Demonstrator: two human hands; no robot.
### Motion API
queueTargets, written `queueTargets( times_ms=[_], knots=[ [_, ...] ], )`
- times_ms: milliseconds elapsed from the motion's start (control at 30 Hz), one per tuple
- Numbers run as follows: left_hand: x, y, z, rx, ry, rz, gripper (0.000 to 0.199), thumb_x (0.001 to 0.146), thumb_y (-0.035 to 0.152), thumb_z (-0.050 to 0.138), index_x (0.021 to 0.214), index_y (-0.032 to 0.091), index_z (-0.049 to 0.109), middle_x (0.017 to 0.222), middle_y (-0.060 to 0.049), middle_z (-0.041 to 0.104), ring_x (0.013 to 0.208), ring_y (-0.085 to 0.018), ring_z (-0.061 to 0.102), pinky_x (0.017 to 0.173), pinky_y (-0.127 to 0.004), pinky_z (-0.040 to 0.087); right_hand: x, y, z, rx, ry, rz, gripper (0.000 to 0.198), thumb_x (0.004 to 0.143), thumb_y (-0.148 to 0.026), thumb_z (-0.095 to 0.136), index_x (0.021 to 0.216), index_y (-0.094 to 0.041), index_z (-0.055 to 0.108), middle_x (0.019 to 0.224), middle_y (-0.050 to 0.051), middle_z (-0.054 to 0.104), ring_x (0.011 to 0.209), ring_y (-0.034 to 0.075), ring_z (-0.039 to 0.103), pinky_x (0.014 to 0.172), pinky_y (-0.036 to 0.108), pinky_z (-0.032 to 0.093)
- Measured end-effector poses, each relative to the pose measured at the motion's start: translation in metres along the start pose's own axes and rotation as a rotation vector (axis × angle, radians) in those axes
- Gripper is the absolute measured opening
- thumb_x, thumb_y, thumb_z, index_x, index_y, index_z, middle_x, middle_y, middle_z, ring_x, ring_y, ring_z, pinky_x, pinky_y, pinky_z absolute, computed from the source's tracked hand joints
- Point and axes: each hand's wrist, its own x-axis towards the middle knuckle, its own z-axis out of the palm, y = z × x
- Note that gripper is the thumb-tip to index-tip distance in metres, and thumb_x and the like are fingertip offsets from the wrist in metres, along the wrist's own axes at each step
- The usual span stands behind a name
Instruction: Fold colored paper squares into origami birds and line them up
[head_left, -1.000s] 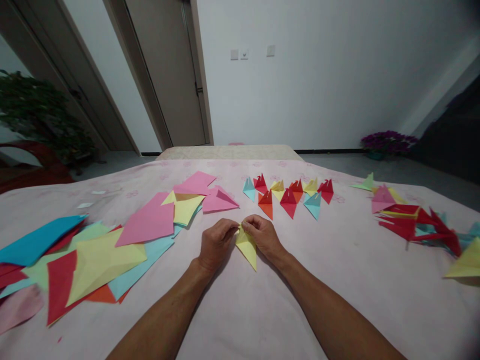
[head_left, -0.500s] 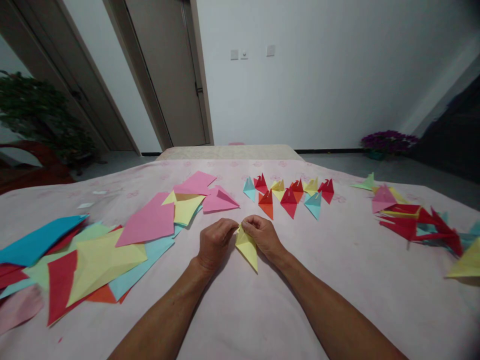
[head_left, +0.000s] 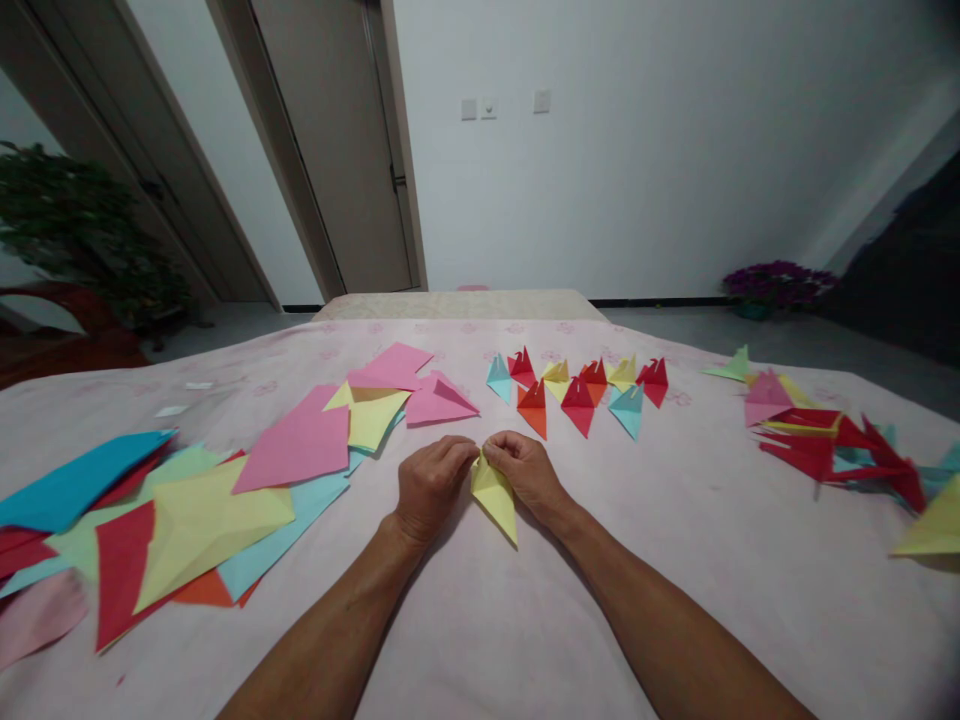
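Note:
A small yellow origami paper crane [head_left: 495, 500] is pinched between both hands at the middle of the table, one pointed end hanging toward me. My left hand [head_left: 433, 485] is closed on its upper left tip, thumb and forefinger pressed together. On the upper right side, my right hand [head_left: 527, 467] grips it the same way. The fingertips hide the top of the fold. Just beyond my hands, several small folded cranes stand in loose rows, among them a red crane [head_left: 578, 405], an orange crane [head_left: 532, 407] and a light blue crane [head_left: 627, 408].
Loose coloured paper lies at the left, with a yellow sheet [head_left: 217, 520] and a pink sheet [head_left: 300, 440] on top. A pile of folded pieces, including red ones [head_left: 802, 450], sits at the right. Pink cloth [head_left: 675, 600] covers the table.

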Motion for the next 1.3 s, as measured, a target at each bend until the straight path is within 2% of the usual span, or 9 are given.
queueTargets(
  times_ms=[267, 600, 900, 1033, 1300],
  knots=[
    [-0.001, 0.004, 0.003, -0.109, 0.014, -0.094, 0.013, 0.09, 0.021, 0.055, 0.092, 0.022, 0.068, 0.089, -0.005, 0.072, 0.083, -0.017, 0.067, 0.074, -0.026, 0.049, 0.0, -0.001, 0.0, -0.045, 0.015, -0.027, 0.023, 0.074, -0.04, 0.066, 0.071, -0.017, 0.062, 0.065, -0.002, 0.058, 0.06, 0.012, 0.049, 0.056, 0.024, 0.038],
    [-0.002, 0.008, 0.016, -0.33, 0.111, -0.401, 0.005, 0.082, 0.022, 0.063, 0.084, 0.02, 0.067, 0.079, -0.001, 0.07, 0.069, -0.014, 0.065, 0.069, -0.025, 0.052, 0.0, 0.001, 0.0, -0.051, 0.015, -0.025, 0.02, 0.076, -0.037, 0.064, 0.073, -0.017, 0.062, 0.067, -0.001, 0.058, 0.061, 0.013, 0.05, 0.055, 0.024, 0.038],
    [0.0, 0.012, 0.016, -0.42, 0.139, -0.459, 0.002, 0.081, 0.021, 0.064, 0.082, 0.019, 0.065, 0.076, 0.001, 0.069, 0.069, -0.013, 0.065, 0.069, -0.025, 0.052, 0.001, 0.002, 0.0, -0.062, 0.007, -0.017, 0.021, 0.076, -0.038, 0.064, 0.073, -0.018, 0.061, 0.067, -0.001, 0.057, 0.061, 0.013, 0.049, 0.055, 0.024, 0.038],
    [0.002, 0.013, 0.017, -0.471, 0.157, -0.526, 0.01, 0.08, 0.024, 0.065, 0.088, 0.019, 0.063, 0.08, 0.0, 0.069, 0.072, -0.014, 0.065, 0.07, -0.025, 0.052, 0.0, 0.002, 0.001, -0.056, 0.0, -0.022, 0.021, 0.076, -0.038, 0.063, 0.072, -0.017, 0.06, 0.066, -0.002, 0.055, 0.06, 0.012, 0.047, 0.055, 0.024, 0.036],
    [0.004, 0.015, 0.017, -0.518, 0.131, -0.606, 0.005, 0.078, 0.02, 0.062, 0.076, 0.018, 0.058, 0.069, 0.003, 0.059, 0.06, -0.011, 0.052, 0.058, -0.022, 0.041, 0.001, 0.006, 0.003, -0.097, 0.003, -0.077, 0.019, 0.077, -0.035, 0.061, 0.072, -0.017, 0.059, 0.067, -0.002, 0.054, 0.063, 0.012, 0.048, 0.058, 0.024, 0.038]
  ],
)
